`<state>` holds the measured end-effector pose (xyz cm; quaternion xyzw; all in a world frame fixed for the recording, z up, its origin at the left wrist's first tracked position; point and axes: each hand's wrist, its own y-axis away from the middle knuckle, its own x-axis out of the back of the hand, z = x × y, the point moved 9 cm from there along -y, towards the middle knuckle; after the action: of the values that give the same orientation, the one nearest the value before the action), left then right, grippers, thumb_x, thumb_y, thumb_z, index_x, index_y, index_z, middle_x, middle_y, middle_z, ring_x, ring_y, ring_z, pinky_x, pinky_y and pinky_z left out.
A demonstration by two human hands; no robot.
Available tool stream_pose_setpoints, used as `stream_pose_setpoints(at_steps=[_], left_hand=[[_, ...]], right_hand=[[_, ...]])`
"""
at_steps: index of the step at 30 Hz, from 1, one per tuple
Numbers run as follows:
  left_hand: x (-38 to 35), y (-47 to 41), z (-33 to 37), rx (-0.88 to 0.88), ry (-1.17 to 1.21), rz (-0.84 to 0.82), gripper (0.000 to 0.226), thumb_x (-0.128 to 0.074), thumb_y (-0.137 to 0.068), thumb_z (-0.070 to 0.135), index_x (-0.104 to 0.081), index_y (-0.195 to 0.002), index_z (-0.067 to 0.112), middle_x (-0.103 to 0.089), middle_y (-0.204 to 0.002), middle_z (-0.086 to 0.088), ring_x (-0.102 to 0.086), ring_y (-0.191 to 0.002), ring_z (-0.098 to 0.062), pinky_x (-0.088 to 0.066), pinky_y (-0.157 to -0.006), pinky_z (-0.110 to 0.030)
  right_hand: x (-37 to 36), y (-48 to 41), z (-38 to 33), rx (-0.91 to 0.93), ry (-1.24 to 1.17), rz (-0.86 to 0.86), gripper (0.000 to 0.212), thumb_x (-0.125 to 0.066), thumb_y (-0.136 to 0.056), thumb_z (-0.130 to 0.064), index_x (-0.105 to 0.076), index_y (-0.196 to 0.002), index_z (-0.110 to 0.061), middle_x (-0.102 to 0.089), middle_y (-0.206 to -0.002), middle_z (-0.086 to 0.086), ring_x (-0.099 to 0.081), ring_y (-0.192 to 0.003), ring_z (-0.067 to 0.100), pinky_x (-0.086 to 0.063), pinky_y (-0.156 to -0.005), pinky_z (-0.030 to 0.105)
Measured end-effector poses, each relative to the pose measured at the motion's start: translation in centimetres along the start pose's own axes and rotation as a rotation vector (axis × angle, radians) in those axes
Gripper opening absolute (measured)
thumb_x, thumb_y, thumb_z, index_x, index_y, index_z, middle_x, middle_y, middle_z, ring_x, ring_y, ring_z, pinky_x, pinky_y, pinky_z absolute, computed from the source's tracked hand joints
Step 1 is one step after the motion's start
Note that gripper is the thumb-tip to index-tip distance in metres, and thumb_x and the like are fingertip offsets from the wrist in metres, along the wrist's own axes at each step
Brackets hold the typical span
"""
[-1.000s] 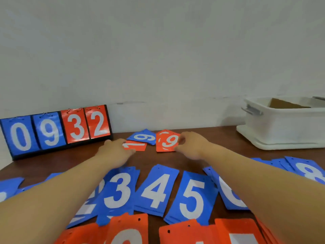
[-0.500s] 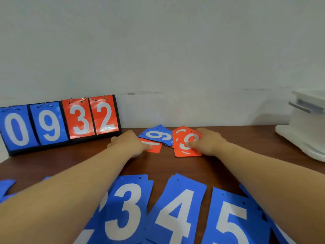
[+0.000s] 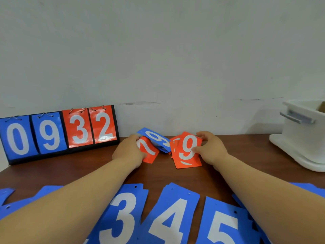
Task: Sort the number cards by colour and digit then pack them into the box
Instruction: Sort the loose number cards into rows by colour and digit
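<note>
Two bare forearms fill the lower part of the frame: the left forearm [image 3: 66,205] is broad at the lower left corner and narrows to the wrist near the centre, and the right forearm [image 3: 267,199] does likewise from the lower right. Both are uncovered along all their visible length, smooth and rounded. The left hand [image 3: 129,152] and right hand [image 3: 213,149], just below mid-frame, are bare too, with short, full fingers; the nails are too small to make out

The left hand [image 3: 128,152] has tipped up an orange-red plastic card [image 3: 150,155]; the blue nine card [image 3: 155,138] tilts too. The right hand [image 3: 213,148] has raised the orange-red nine cards [image 3: 189,162].
</note>
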<state>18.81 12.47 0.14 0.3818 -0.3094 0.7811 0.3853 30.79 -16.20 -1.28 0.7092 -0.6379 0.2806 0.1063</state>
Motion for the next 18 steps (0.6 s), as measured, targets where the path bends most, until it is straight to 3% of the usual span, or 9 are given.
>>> stream_pose_setpoints(at_steps=[4, 7, 10, 14, 18], left_hand=[[1.5, 0.2, -0.6, 0.022, 0.125, 0.094, 0.069, -0.083, -0.080, 0.016, -0.049, -0.139, 0.027, -0.052, -0.136, -0.009, -0.056, -0.099, -0.021, -0.049, -0.079, -0.029], [3.0, 0.9, -1.8, 0.096, 0.295, 0.126, 0.079, -0.087, -0.074, 0.015, -0.047, -0.141, 0.031, -0.046, -0.140, -0.013, -0.058, -0.102, -0.027, -0.054, -0.087, -0.036], [4.9, 2.2, -2.7, 0.116, 0.452, 0.180, 0.077, -0.088, -0.072, 0.012, -0.052, -0.136, 0.033, -0.050, -0.139, -0.011, -0.058, -0.111, -0.029, -0.055, -0.093, -0.042], [8.1, 5.0, -3.1, 0.121, 0.636, 0.232, 0.063, -0.088, -0.074, 0.010, -0.059, -0.128, 0.025, -0.056, -0.131, -0.008, -0.058, -0.111, -0.027, -0.055, -0.089, -0.041], [11.5, 10.2, -2.4, 0.105, 0.838, 0.219, 0.059, -0.088, -0.071, 0.006, -0.061, -0.118, 0.031, -0.060, -0.123, -0.002, -0.061, -0.107, -0.024, -0.057, -0.088, -0.043]], right_hand=[[0.3, -0.1, 0.4, -0.019, -0.037, 0.025, 0.070, -0.083, -0.076, -0.011, -0.054, -0.138, -0.026, -0.059, -0.136, 0.005, -0.063, -0.114, 0.025, -0.055, -0.097, 0.043], [0.9, 0.0, 0.5, -0.064, -0.024, 0.051, 0.069, -0.083, -0.078, -0.012, -0.053, -0.138, -0.028, -0.053, -0.140, 0.007, -0.061, -0.118, 0.028, -0.056, -0.096, 0.046], [1.8, 0.5, -0.2, -0.097, -0.059, 0.054, 0.054, -0.079, -0.081, -0.006, -0.061, -0.129, -0.022, -0.058, -0.137, 0.009, -0.061, -0.118, 0.028, -0.055, -0.097, 0.043], [2.5, 3.2, -3.6, -0.087, -0.085, 0.037, 0.031, -0.072, -0.082, 0.003, -0.070, -0.104, -0.020, -0.065, -0.127, 0.011, -0.064, -0.107, 0.025, -0.055, -0.092, 0.033], [4.0, 8.8, -10.0, 0.026, -0.130, 0.022, 0.034, -0.067, -0.081, 0.006, -0.072, -0.105, -0.018, -0.071, -0.099, 0.003, -0.066, -0.078, 0.016, -0.057, -0.072, 0.026]])
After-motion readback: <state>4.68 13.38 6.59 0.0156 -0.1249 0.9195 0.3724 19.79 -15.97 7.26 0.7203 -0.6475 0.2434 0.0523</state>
